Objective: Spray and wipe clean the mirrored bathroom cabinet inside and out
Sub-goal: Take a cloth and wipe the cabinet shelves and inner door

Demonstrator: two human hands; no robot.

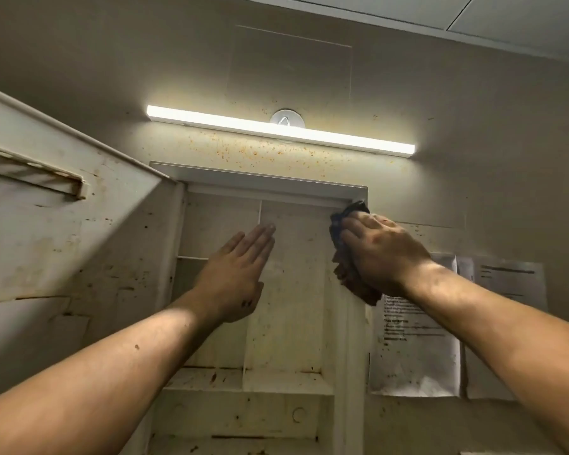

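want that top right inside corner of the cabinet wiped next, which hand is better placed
The right hand: it holds the dark cloth against the cabinet at its right edge, right by that corner. The left hand is flat and empty, nearer the middle.

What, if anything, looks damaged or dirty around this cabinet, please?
Orange-brown specks pepper the wall under the light strip. The open cabinet door has cracked, peeling facing, and the shelves carry dark stains. The right hand holds a cloth at the top corner.
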